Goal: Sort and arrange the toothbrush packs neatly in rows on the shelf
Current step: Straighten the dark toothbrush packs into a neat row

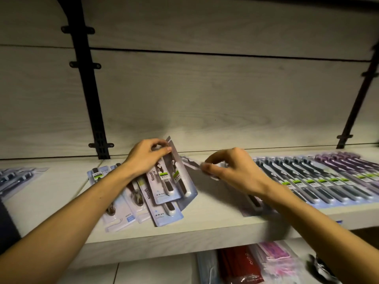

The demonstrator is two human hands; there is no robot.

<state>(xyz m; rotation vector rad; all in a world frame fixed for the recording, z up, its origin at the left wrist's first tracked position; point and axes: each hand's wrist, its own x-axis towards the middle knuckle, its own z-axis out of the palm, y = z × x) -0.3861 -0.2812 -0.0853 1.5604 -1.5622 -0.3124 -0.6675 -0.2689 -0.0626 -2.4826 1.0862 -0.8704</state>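
Here left hand (pixel 146 158) fingers (pixel 164 149) pinch toothbrush pack (pixel 171 181) top edge.

Left hand (pixel 146 158) grips top of a tilted toothbrush pack (pixel 171 177), its lower end resting on a loose pile of packs (pixel 141 201) left of shelf (pixel 205 232) centre, near front edge. Right hand (pixel 229 169) pinches the blurred top of another pack (pixel 253 201) mid-shelf. Overlapping row of dark packs (pixel 303 181) runs toward right end, then purple packs (pixel 348 165). More packs (pixel 14 179) at far left edge. Red and pink packets (pixel 256 263) on the lower shelf.
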